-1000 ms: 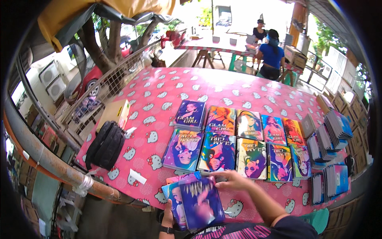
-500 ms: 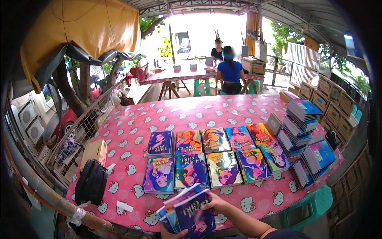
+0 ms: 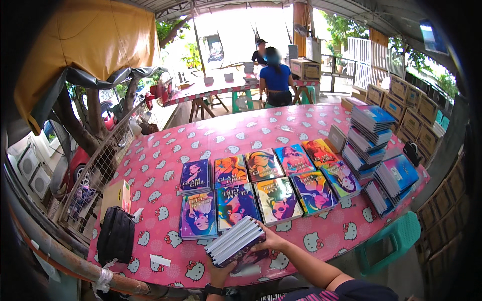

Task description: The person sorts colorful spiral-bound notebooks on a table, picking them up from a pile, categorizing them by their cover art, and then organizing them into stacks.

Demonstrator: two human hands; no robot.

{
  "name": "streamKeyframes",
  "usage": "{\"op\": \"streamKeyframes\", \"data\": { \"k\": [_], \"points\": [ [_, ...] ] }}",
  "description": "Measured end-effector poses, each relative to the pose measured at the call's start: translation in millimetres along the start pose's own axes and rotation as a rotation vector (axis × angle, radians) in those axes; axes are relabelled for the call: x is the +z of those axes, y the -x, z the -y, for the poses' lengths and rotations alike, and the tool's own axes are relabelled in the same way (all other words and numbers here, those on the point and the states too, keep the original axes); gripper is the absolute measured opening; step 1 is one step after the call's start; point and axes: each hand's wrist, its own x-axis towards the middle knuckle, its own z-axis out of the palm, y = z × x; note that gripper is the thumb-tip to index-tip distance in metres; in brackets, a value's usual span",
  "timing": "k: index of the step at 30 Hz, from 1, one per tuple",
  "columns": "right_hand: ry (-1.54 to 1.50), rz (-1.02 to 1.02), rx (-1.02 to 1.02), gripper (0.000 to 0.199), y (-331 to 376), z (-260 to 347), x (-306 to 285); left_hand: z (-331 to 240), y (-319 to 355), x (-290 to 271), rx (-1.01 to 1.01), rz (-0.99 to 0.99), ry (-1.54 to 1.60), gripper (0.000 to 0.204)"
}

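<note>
Near the table's front edge, a stack of spiral notebooks (image 3: pixel 234 242) is held between both my hands, its white page edges turned up and a dark purple cover facing me. My left hand (image 3: pixel 221 273) grips it from the lower left, while my right hand (image 3: pixel 269 241) wraps round its right end. Just beyond, notebooks with colourful illustrated covers lie in two rows. The closest are a blue-purple notebook (image 3: pixel 235 204), a purple one (image 3: pixel 198 215) to its left, and a yellow-white one (image 3: pixel 277 199) to its right.
Tall notebook piles (image 3: pixel 369 135) stand at the table's right, beside a lower pile (image 3: pixel 396 175). A black bag (image 3: pixel 116 236) and a cardboard box (image 3: pixel 114 195) sit at left. A green stool (image 3: pixel 389 241) is by the right edge. Two people work at the far table.
The held notebooks have been turned and gathered so their page edges face up, where covers were fanned out before. My view has shifted slightly.
</note>
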Motion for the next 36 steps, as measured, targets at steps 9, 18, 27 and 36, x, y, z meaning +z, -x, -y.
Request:
{"op": "streamKeyframes", "data": {
  "k": [9,18,27,36],
  "points": [
    [0.115,-0.082,-0.147,0.089,13.6,28.3,26.6,-9.2,20.4,7.2,-0.193,0.006,0.076,0.066],
    [0.311,-0.098,-0.054,0.088,58.3,38.9,-21.4,-16.9,15.5,55.9,-0.13,0.037,0.017,0.07],
    [-0.6,-0.352,0.312,0.055,255.1,106.4,-160.4,-104.8,-14.8,245.8,1.018,0.679,-0.366,0.041],
    [-0.221,-0.647,-0.081,0.065,375.7,274.4,-348.3,-119.8,-5.3,539.1,1.537,0.893,-0.117,0.037]
  ]
}}
